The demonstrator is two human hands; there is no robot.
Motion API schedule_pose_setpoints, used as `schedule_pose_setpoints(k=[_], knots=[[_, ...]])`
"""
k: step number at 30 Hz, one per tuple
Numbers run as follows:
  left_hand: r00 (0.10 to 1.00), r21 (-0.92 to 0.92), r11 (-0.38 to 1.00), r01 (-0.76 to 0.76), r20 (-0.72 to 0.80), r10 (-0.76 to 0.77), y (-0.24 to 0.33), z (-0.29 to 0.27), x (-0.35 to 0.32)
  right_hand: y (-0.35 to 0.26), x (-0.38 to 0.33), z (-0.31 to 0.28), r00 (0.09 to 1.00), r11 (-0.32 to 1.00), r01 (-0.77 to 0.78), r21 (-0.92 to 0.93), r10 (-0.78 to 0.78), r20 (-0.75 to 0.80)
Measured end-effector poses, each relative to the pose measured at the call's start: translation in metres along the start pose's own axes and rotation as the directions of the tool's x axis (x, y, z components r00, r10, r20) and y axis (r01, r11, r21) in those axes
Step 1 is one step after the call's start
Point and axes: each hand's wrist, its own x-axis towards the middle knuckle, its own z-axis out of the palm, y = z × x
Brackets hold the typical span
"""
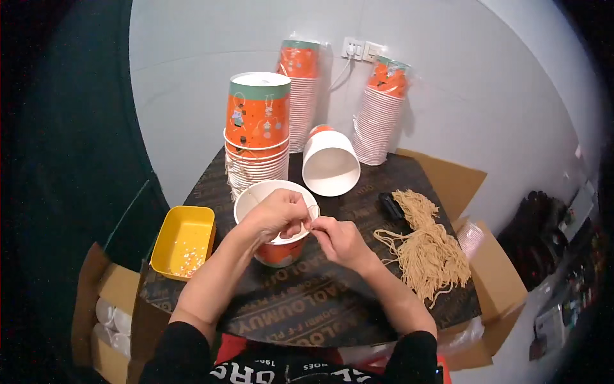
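An upright orange paper bucket [279, 255] with a white inside stands on the dark table in front of me. My left hand [281, 212] is over its mouth, fingers pinched at the right side of the rim. Just outside that rim, my right hand [341, 242] is pinched close to the left fingertips. A thin tan string [314, 209] loops up between the two hands, and both seem to grip it. The fingers hide its ends and the part of the rim behind them. Another short strand shows at the bucket's left inner wall.
Behind the bucket rises a stack of nested buckets [258, 118], with strings hanging at its left side. A white-mouthed bucket [331, 168] lies tipped over. Tan string bundles [430, 256] lie right, beside a black object [391, 206]. A yellow tray [167, 240] holds small white pieces.
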Motion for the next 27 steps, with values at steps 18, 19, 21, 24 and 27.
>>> schedule_pose_setpoints(k=[18,19,21,24,27], knots=[[0.997,0.144,0.989,0.022,0.07,-0.032,-0.001,0.015,-0.003,-0.009,0.012,-0.024,0.968,0.961,-0.235,0.146,0.245,-0.056],[0.997,0.144,0.989,0.021,0.077,-0.033,-0.001,0.015,-0.003,-0.011,0.015,-0.023,0.978,0.976,-0.175,0.13,0.187,-0.088],[0.991,0.23,0.973,-0.012,0.129,-0.018,-0.002,0.015,-0.004,-0.015,0.018,-0.023,0.988,0.984,-0.128,0.126,0.137,-0.072],[0.988,0.235,0.972,-0.027,0.155,-0.01,-0.001,0.026,-0.005,-0.013,0.017,-0.023,0.993,0.987,-0.091,0.134,0.1,-0.061],[0.985,0.26,0.964,-0.054,0.172,0.009,-0.003,0.029,-0.007,-0.015,0.022,-0.021,0.995,0.989,-0.025,0.145,0.039,-0.09]])
